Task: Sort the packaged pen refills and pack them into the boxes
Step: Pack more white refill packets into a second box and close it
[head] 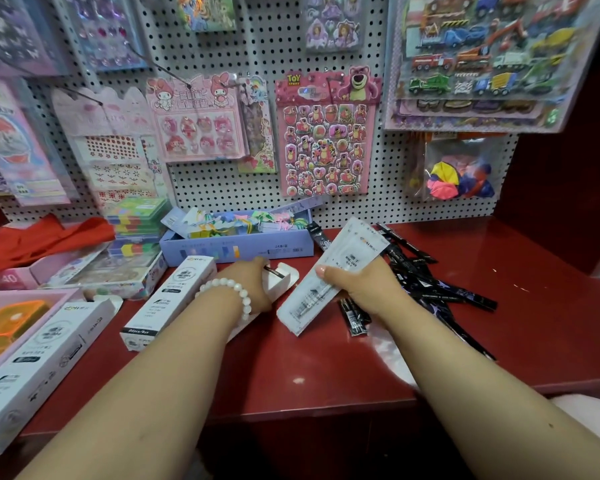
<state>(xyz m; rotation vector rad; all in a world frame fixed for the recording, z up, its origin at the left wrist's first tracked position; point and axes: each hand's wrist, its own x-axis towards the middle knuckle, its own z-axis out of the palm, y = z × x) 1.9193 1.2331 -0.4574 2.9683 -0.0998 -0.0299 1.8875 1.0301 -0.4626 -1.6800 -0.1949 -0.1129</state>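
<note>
My right hand (355, 284) grips a stack of white packaged pen refills (329, 271), held tilted above the red counter. My left hand (253, 284), with a white bead bracelet on the wrist, holds an open white box (280, 277) lying on the counter; a dark refill end shows at the box mouth. Another white box (172, 299) lies just left of it, and a third, larger one (39, 362) sits at the near left edge. Several black packaged refills (426, 275) lie scattered to the right of my right hand.
A blue open box (236, 249) of colourful items stands behind my hands. Pink and patterned boxes (111, 271) crowd the left side, with red cloth (45, 237) behind. A pegboard (267, 64) with sticker sheets rises at the back. A red side wall (561, 202) closes the right.
</note>
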